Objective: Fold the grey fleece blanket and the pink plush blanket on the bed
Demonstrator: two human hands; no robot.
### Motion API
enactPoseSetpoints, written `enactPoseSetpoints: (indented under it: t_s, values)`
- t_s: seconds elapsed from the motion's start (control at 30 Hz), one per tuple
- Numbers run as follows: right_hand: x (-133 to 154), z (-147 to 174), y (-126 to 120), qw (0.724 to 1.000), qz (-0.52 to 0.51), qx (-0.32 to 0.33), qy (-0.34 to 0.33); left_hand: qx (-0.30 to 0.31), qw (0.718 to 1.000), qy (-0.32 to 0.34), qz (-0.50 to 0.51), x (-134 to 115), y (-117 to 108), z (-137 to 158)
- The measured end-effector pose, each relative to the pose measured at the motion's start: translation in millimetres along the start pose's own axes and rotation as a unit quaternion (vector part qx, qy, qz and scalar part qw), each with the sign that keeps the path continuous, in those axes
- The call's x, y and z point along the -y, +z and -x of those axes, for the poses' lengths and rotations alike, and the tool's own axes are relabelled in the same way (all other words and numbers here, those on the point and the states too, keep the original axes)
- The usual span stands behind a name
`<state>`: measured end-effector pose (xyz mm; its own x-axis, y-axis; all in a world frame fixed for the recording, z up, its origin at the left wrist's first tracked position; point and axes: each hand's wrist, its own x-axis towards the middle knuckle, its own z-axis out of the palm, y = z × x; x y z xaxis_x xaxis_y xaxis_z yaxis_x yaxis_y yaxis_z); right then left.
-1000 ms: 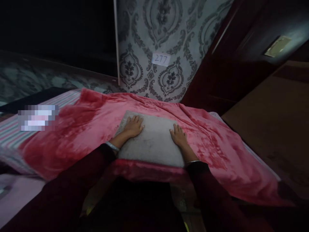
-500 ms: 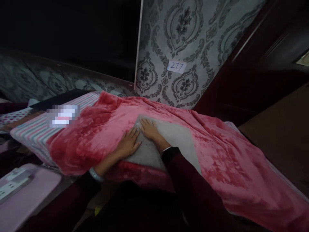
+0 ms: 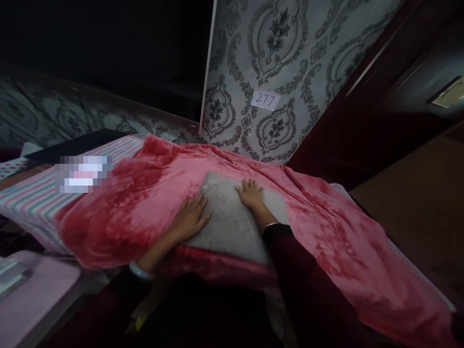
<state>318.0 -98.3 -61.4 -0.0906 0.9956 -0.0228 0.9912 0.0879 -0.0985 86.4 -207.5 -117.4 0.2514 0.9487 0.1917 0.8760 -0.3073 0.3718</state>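
Observation:
A grey, soft-looking piece of cloth (image 3: 232, 220), roughly rectangular, lies flat on a red and pink plush blanket (image 3: 152, 193). My left hand (image 3: 190, 217) rests palm down across the cloth's left edge, its fingers stretched out. On the far right part of the cloth, my right hand (image 3: 253, 194) lies flat with its fingers apart. Neither hand grips anything. Part of the cloth's right side is hidden under my right forearm.
A striped sheet (image 3: 39, 203) shows at the left, with a blurred bright item (image 3: 85, 174) on it. Behind stands a dark television (image 3: 108, 53) before a patterned wall (image 3: 235, 72) bearing a "277" label (image 3: 265, 100). A pink surface (image 3: 43, 290) is at lower left.
My right hand has slid to the right across the grey cloth, away from my left hand. My left hand has stayed at the left edge. The view has shifted slightly.

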Motion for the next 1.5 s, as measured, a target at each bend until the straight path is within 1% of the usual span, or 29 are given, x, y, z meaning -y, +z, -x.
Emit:
enactPoseSetpoints:
  t_s: [0.03, 0.13, 0.17, 0.2, 0.23, 0.3, 0.4, 0.5, 0.57, 0.63, 0.67, 0.7, 0.73, 0.8, 0.83, 0.87, 0.93, 0.97, 1.0, 1.03, 1.1, 1.23, 1.33, 1.43, 1.5]
  values:
    - [5.3, 7.4, 1.6, 1.0, -0.003, -0.015, -0.015, -0.003, 1.0, 0.0, 0.002, 0.5, 0.5, -0.4]
    - [21.2, 28.2, 12.0, 0.99, -0.016, -0.035, -0.138, -0.011, 1.0, 0.001, 0.006, 2.0, 1.8, -2.1]
    - [22.3, 32.3, 15.4, 0.986, -0.018, -0.032, -0.164, -0.012, 1.0, 0.0, 0.007, 2.4, 1.9, -2.7]
    - [19.5, 34.3, 17.7, 0.985, -0.018, -0.03, -0.168, -0.013, 1.0, 0.0, 0.007, 2.7, 1.8, -3.1]
    - [12.6, 34.6, 18.8, 0.988, -0.015, -0.03, -0.153, -0.013, 1.0, -0.001, 0.007, 2.9, 1.4, -3.5]
    - [-12.9, 32.4, 17.9, 0.996, -0.008, -0.036, -0.087, -0.01, 1.0, -0.001, 0.006, 2.9, 0.1, -3.9]
    - [-66.8, 34.4, 13.9, 0.999, -0.012, -0.038, 0.016, 0.001, 1.0, -0.007, 0.003, 2.7, -1.8, -4.0]
    - [-115.1, 51.1, 12.2, 0.995, -0.038, -0.031, 0.085, 0.001, 1.0, -0.013, 0.007, 3.7, -1.5, -4.6]
    - [-133.7, 66.7, 10.5, 0.991, -0.052, -0.02, 0.125, -0.007, 1.0, -0.008, 0.018, 4.9, -1.0, -5.9]
    - [-136.0, 81.1, 6.9, 0.985, -0.05, -0.026, 0.162, -0.013, 0.999, -0.004, 0.035, 5.4, -2.3, -8.0]
    - [-129.8, 87.1, 4.6, 0.984, -0.045, -0.037, 0.168, -0.01, 0.999, -0.005, 0.043, 4.7, -4.1, -9.0]
    - [-118.7, 92.5, 2.4, 0.985, -0.041, -0.053, 0.159, -0.003, 0.999, -0.01, 0.05, 2.9, -6.8, -9.9]
    - [-102.9, 97.5, 0.9, 0.988, -0.039, -0.068, 0.133, 0.004, 0.998, -0.021, 0.051, -0.1, -10.1, -10.2]
    - [-60.3, 107.6, 1.2, 0.994, -0.044, -0.086, 0.042, 0.002, 0.999, -0.045, 0.031, -10.0, -17.2, -8.3]
    - [-36.2, 113.2, 3.6, 0.995, -0.05, -0.085, -0.011, -0.011, 0.999, -0.047, 0.011, -16.6, -20.0, -5.6]
    - [-12.7, 119.0, 7.6, 0.993, -0.055, -0.082, -0.061, -0.026, 0.999, -0.038, -0.011, -23.6, -21.5, -1.9]
    - [25.9, 130.3, 18.8, 0.985, -0.056, -0.071, -0.145, -0.042, 0.998, 0.004, -0.056, -36.7, -20.0, 8.0]
    - [37.9, 135.2, 24.9, 0.982, -0.054, -0.066, -0.17, -0.038, 0.996, 0.024, -0.075, -41.6, -17.1, 13.3]
    - [43.9, 139.4, 30.6, 0.98, -0.05, -0.064, -0.184, -0.028, 0.995, 0.037, -0.091, -45.1, -13.5, 18.3]
    - [43.7, 142.9, 35.3, 0.979, -0.047, -0.063, -0.187, -0.019, 0.994, 0.04, -0.104, -47.0, -9.5, 22.7]
    - [26.9, 148.9, 41.6, 0.984, -0.039, -0.067, -0.162, -0.011, 0.992, 0.037, -0.117, -47.1, -2.9, 28.5]
    - [-40.1, 167.4, 47.8, 0.994, -0.018, -0.095, -0.051, -0.006, 0.993, 0.035, -0.116, -41.9, 0.4, 30.5]
    - [-85.7, 188.5, 54.7, 0.992, -0.003, -0.125, 0.035, -0.008, 0.994, 0.037, -0.106, -40.1, -0.4, 30.1]
    - [-115.5, 201.5, 59.4, 0.989, 0.003, -0.121, 0.08, -0.02, 0.994, 0.039, -0.096, -40.0, 1.3, 30.9]
    - [-125.3, 199.2, 57.3, 0.99, 0.006, -0.111, 0.087, -0.031, 0.995, 0.038, -0.089, -39.9, 3.2, 31.7]
